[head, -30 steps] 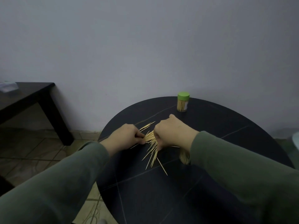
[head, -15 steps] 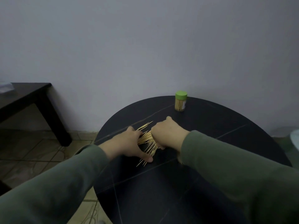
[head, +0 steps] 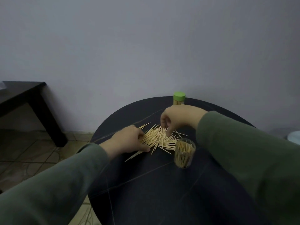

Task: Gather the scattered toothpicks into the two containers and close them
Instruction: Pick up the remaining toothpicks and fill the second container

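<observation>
Toothpicks (head: 158, 138) thin, pointed, clear cylindrical container (head: 184, 153)

I'm looking at a plain, pale grey-lilac wall (head: 146, 46) filling the upper half — dim, even light, no window in sight. A round black table (head: 146, 192) stands against it. Off its left edge, a dark rectangular side table (head: 24, 93) stands on beige tiled floor (head: 32, 156) — thin cables trail there.

A round black table (head: 162, 192) stands against a plain grey wall (head: 129, 46). To the left, a dark side table (head: 24, 93) sits on a tiled floor (head: 24, 153), with thin cables (head: 55, 151) trailing across it.
</observation>
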The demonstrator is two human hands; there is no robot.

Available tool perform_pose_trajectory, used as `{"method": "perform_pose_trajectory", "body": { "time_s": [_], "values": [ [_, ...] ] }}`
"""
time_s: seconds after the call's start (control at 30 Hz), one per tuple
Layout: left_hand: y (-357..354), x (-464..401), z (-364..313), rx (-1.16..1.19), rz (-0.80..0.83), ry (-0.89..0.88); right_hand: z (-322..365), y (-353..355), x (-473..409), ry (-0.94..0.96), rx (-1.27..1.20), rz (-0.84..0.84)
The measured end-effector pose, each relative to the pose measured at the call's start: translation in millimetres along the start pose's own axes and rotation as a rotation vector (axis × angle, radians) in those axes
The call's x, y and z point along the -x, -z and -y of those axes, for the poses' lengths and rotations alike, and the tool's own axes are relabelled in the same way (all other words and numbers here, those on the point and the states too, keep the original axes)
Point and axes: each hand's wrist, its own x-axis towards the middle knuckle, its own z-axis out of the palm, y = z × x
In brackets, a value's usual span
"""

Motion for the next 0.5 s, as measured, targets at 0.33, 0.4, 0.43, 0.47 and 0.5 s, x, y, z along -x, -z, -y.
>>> {"method": "perform_pose_trajectory", "body": {
  "time_s": [0.33,0.4,0.43,0.47,0.5],
  "values": [
    [0,-6,-15,0.045,-0.066,-0.015,-31,-39,0,0.064,-0.256,0.021],
    [0,-8,-17,0.034,-0.075,-0.019,-32,-44,-4,0.080,-0.241,0.020],
    [0,-8,-18,0.034,-0.076,-0.020,-32,-46,-5,0.089,-0.233,0.024],
    [-1,-10,-18,0.035,-0.078,-0.020,-33,-48,-6,0.099,-0.230,0.027],
    [-1,-11,-18,0.037,-0.075,-0.019,-34,-49,-7,0.112,-0.236,0.025]
  ]
}}
